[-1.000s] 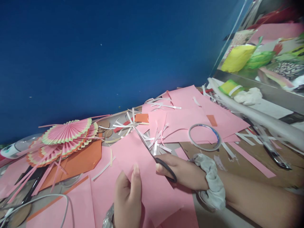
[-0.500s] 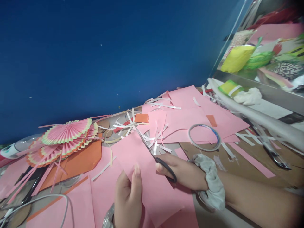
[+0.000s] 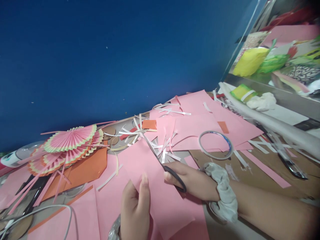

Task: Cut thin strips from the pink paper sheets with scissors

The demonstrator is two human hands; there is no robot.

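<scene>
My left hand (image 3: 136, 206) pinches a sheet of pink paper (image 3: 165, 203), thumb on top and the other fingers hidden beneath it. My right hand (image 3: 183, 178), with a pale scrunchie (image 3: 221, 190) at the wrist, grips a pair of scissors (image 3: 178, 180) by the black handles. One metal blade lies along the right edge of the pink sheet and points away from me. How far apart the blades are is hidden by the paper. More pink paper lies under both hands, and thin white strips are scattered past the scissor tips.
Pleated pink paper fans (image 3: 71, 140) lie at the left on orange paper (image 3: 85, 170). A tape roll (image 3: 231, 146) rests on pink sheets to the right. A blue wall (image 3: 112, 60) rises behind. A white tube (image 3: 270, 118) and a black-handled tool (image 3: 291, 166) are at the right; a cable (image 3: 71, 213) curls front left.
</scene>
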